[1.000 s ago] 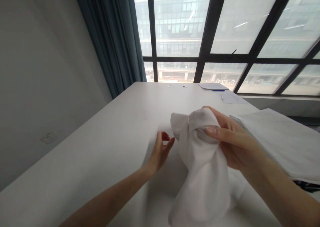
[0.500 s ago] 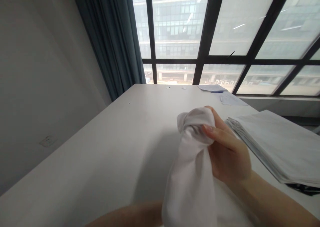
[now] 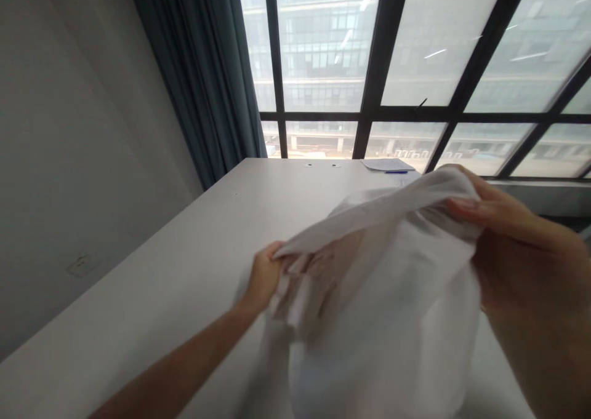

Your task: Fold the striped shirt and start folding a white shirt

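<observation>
plainly, the white cloth (image 3: 392, 296) hangs between our two hands, and we take the blue pen (image 3: 397, 172) as our mark for every place. the cloth is on our side of the pen, above the white surface (image 3: 221, 240), and its loose lower part drops away from the pen toward us. our left hand (image 3: 265, 277) is to the left of the pen and closer to us, pinching one end of the cloth's upper edge. our right hand (image 3: 521, 222) is to the right of the pen, also on our side, with thumb and fingers grasping the other end of that edge.

what matters is how this edge lies: its long axis slants below the pen in our view, low at the left hand and higher at the right hand. so the cloth lies rightward from our left hand and leftward from our right hand, touching both. the right hand looks larger, so we judge it nearer to us and the left farther out. the folds to the left of the pen are blurred, and we cannot tell whether fingers lie behind them. a paper (image 3: 388, 164) lies just beyond the pen.
</observation>
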`<move>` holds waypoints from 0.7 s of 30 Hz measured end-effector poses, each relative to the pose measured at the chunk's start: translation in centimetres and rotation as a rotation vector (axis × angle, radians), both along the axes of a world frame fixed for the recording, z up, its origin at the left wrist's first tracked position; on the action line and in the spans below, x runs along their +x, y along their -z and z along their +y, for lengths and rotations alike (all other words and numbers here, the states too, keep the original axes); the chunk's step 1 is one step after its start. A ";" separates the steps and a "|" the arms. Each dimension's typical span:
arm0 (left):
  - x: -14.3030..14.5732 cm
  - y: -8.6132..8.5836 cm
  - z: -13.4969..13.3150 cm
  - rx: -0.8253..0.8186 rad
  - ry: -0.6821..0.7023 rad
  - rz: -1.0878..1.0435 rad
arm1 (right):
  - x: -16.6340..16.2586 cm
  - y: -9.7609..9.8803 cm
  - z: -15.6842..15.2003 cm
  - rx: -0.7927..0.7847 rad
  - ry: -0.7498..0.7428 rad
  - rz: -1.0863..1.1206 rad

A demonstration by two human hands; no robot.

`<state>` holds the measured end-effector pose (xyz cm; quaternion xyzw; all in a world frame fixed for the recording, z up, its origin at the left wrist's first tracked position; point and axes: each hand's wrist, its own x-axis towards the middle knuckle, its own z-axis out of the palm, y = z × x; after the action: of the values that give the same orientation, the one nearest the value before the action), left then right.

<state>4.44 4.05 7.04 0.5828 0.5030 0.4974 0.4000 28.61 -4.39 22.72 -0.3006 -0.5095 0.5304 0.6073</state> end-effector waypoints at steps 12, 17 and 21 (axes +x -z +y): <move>-11.2 -17.7 8.0 0.875 -0.475 1.260 | 8.7 2.3 10.1 0.516 0.942 -1.121; -10.8 -9.1 12.4 0.253 -0.074 1.318 | 8.6 9.7 14.9 0.334 0.829 -1.655; -11.1 -1.6 9.4 0.243 0.101 1.263 | 6.4 15.0 13.6 0.388 0.427 -1.564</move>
<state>-6.66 13.42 8.67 0.8274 0.5536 0.0924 -0.0189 35.03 9.25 7.68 -0.5624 -0.7987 -0.0552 0.2066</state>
